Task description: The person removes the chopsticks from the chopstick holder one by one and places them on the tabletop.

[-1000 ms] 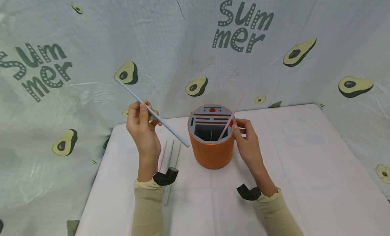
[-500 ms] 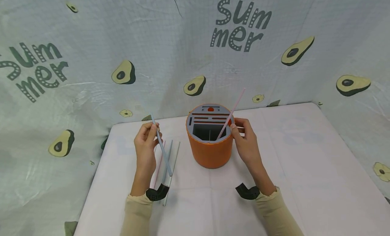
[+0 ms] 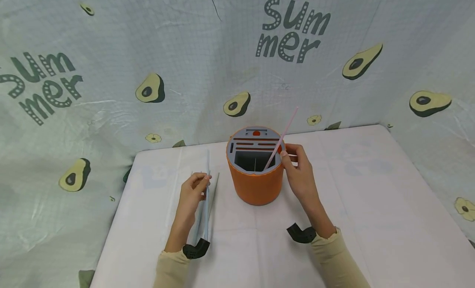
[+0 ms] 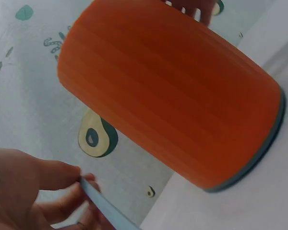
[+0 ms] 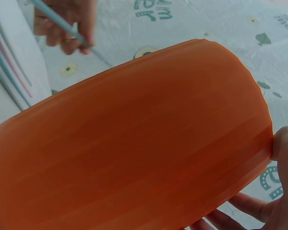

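Observation:
My left hand [image 3: 191, 199] pinches a pale blue straw [image 3: 206, 218] between thumb and fingers, over the left part of the table. The straw points away from me in the head view; in the left wrist view part of it [image 4: 108, 208] shows at the fingertips. To its right stands a round orange organizer [image 3: 258, 191] with a grey slotted top. My right hand [image 3: 302, 174] grips the organizer's rim from the right, thumb at the top edge. A pink straw [image 3: 283, 133] leans out of its large front compartment. Its lower end is hidden inside.
Several more straws [image 5: 12, 72] lie on the white-covered table [image 3: 371, 189], beneath and beside my left hand and partly hidden by it. A pale cloth printed with avocados [image 3: 150, 89] hangs behind and at the sides.
My left hand has come down and toward me with the blue straw, which has swung from slanting to nearly straight ahead. My right hand keeps its hold on the organizer.

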{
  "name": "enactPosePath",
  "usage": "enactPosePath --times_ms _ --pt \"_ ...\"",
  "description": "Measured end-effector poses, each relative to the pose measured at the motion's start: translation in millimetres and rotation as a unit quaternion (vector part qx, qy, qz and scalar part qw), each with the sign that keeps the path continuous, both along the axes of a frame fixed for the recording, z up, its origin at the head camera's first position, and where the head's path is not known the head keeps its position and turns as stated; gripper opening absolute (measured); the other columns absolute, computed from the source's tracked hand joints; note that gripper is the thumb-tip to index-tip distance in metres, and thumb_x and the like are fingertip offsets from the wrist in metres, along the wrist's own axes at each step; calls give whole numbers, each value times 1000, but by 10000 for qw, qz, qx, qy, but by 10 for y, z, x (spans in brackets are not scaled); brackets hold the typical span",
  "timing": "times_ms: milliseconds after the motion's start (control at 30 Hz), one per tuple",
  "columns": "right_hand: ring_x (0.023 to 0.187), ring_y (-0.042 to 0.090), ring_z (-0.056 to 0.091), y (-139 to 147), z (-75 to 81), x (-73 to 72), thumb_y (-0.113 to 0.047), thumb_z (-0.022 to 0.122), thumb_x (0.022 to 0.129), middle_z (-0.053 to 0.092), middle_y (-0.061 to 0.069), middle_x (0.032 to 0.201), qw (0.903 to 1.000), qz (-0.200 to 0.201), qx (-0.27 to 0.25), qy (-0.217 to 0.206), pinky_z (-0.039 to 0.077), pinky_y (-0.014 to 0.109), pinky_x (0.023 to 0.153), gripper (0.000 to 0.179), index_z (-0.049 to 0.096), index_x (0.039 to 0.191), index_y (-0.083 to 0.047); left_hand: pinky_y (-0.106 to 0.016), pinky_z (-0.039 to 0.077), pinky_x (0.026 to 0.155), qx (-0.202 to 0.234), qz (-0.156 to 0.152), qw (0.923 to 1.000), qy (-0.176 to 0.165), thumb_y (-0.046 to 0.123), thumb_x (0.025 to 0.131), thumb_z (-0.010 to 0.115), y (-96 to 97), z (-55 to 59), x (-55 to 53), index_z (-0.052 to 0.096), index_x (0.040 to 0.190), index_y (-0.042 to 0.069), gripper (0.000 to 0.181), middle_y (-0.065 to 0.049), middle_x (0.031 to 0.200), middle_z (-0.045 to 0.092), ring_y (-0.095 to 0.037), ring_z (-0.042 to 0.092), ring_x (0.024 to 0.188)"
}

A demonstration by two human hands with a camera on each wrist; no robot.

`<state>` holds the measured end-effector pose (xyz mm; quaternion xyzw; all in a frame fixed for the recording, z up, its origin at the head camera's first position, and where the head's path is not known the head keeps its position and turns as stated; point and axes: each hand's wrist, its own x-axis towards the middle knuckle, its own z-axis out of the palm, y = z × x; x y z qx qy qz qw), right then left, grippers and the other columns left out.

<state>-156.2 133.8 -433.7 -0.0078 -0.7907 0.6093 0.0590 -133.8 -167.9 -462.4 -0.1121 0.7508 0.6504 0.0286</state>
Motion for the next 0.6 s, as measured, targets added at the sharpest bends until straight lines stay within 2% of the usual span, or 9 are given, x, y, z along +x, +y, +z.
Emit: enactPosePath --times_ms 133,200,267,367,467,600 --pt "124 27 55 1 3 3 -37 49 110 55 10 145 10000 14 -30 -4 47 42 102 44 50 146 -13 -22 44 58 -524 -156 9985 -88 18 105 63 48 -111 45 67 117 -4 26 -4 84 61 -8 46 61" --pt "124 27 55 2 1 3 -38 49 110 55 10 146 10000 26 -42 -2 48 43 102 44 50 146 -13 -23 43 55 -956 -211 9952 -80 19 104 64 74 -167 72 69 114 -3 24 -8 82 63 -8 46 57" --pt "125 27 55 -1 -3 2 -39 49 110 54 10 146 10000 38 -25 -12 47 43 103 45 50 146 -13 -24 43 54 -1542 -232 9877 -84 20 103 64 100 -227 95 71 111 1 22 -12 84 68 -9 49 58" --pt "125 27 54 -3 -14 -3 -38 49 110 54 10 146 10000 33 -7 2 47 43 103 45 50 146 -13 -27 43 55 -2360 -235 9714 -104 23 102 64 133 -317 115 73 108 7 20 -12 93 75 -13 56 63" --pt "124 27 55 -4 -28 -6 -38 49 110 55 10 145 10000 18 5 41 47 42 102 45 50 146 -13 -29 45 57 -2825 -217 9590 -61 24 102 65 161 -395 121 73 106 8 18 -11 94 76 -15 62 68" --pt "124 27 55 -8 -40 -1 -40 48 110 55 10 145 9999 -6 48 96 47 42 101 46 50 147 -13 -29 44 56 -3252 -128 9455 115 22 100 66 195 -458 130 73 103 9 15 -8 87 75 -15 61 66"
